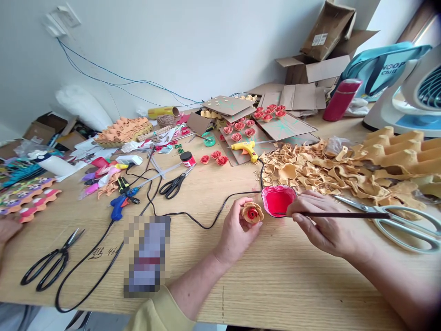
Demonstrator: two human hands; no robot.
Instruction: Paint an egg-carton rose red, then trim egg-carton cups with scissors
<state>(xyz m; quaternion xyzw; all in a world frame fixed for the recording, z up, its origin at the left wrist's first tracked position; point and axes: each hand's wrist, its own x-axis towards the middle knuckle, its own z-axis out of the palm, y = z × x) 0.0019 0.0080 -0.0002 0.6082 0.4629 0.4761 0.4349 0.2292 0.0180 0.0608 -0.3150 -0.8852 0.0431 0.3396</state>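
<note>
My left hand (pixel 234 234) pinches a small cardboard rose (pixel 252 213), tan at the petals and red in the centre, just above the wooden table (pixel 275 285). My right hand (pixel 325 225) grips a thin dark paintbrush (pixel 344 214) held level, its tip reaching into a small cup of red paint (pixel 277 200) that stands between the two hands. The brush tip itself is hidden by my fingers and the cup rim.
Large silver scissors (pixel 396 220) lie right of my hand beside a heap of egg-carton scraps (pixel 310 168). Painted red roses (pixel 241 128), a yellow glue gun (pixel 245 148), a blue glue gun (pixel 119 204), black scissors (pixel 51 264) and cables cover the table. Another person's hand (pixel 7 228) shows at left.
</note>
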